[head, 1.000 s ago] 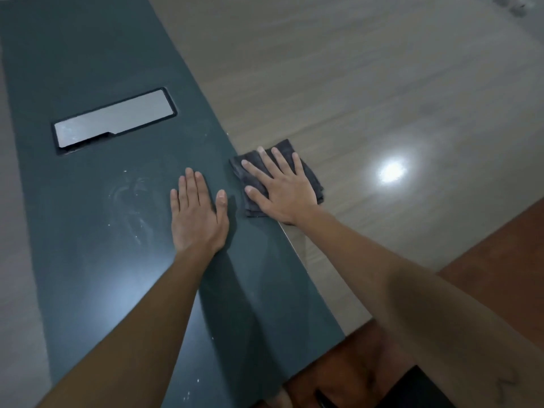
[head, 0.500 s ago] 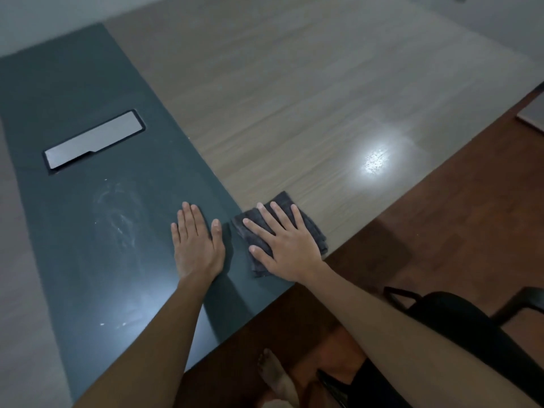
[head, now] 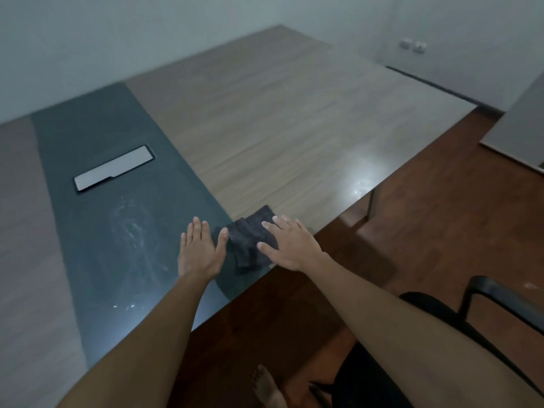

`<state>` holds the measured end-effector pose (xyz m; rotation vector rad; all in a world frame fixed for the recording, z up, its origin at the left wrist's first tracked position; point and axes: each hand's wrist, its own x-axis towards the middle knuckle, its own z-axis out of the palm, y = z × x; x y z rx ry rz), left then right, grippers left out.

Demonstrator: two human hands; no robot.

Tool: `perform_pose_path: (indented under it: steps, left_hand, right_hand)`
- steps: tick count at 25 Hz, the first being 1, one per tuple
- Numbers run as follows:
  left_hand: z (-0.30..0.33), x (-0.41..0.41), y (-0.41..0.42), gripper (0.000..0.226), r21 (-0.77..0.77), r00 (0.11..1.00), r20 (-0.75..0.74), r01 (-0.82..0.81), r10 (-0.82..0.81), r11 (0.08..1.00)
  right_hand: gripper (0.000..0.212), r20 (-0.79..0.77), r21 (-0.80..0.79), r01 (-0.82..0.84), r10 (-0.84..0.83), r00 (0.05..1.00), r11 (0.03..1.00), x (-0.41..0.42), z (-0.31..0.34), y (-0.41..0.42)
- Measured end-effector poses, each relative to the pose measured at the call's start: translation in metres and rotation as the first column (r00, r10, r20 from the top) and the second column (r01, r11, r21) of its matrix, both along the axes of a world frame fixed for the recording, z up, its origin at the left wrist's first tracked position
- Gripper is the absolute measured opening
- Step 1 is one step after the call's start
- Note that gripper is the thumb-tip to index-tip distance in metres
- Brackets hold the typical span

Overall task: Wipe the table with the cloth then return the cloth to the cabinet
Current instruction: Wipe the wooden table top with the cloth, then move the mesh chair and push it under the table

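The right hand (head: 290, 245) lies flat, fingers straight, on the folded dark grey cloth (head: 250, 240) at the bench (head: 294, 128) edge. The left hand (head: 200, 251) rests flat, fingers together, just beside that cloth.

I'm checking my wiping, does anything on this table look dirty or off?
Yes: whitish smears remain on the dark table strip, left of your left hand, with specks nearer the front edge. The cloth under your right hand hasn't covered them.

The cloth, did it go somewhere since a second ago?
Yes. The right hand slid the cloth back toward the near edge of the table, and its corner now reaches that edge. Nothing was picked up or let go. The left hand stayed flat on the dark strip beside it.
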<state>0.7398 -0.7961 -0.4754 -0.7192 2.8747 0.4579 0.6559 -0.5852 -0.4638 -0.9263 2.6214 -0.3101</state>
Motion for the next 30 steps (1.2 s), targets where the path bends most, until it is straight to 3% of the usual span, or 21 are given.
perform_pose_path:
  steps: [7, 13, 22, 30]
  left_hand:
    - [0.043, 0.005, 0.099, 0.082, -0.034, 0.968, -0.005, 0.252, -0.252, 0.967]
    - [0.051, -0.011, 0.188, 0.084, -0.05, 0.873, 0.014, 0.488, -0.488, 0.871]
    - [0.05, -0.053, 0.316, 0.084, -0.029, 0.603, 0.037, 0.798, -0.797, 0.602]
    - [0.051, -0.008, 0.46, 0.082, 0.08, 0.285, 0.006, 0.955, -0.958, 0.285]
  right_hand:
    - [0.069, -0.006, -0.009, 0.278, -0.278, 0.961, 0.961, 0.03, 0.048, 0.111]
    - [0.07, -0.032, 0.035, 0.527, -0.526, 0.85, 0.849, 0.049, 0.057, 0.201]
    - [0.07, -0.072, 0.03, 0.849, -0.846, 0.528, 0.527, 0.102, 0.073, 0.332]
    - [0.07, -0.141, 0.023, 0.979, -0.969, 0.203, 0.202, 0.197, 0.099, 0.455]
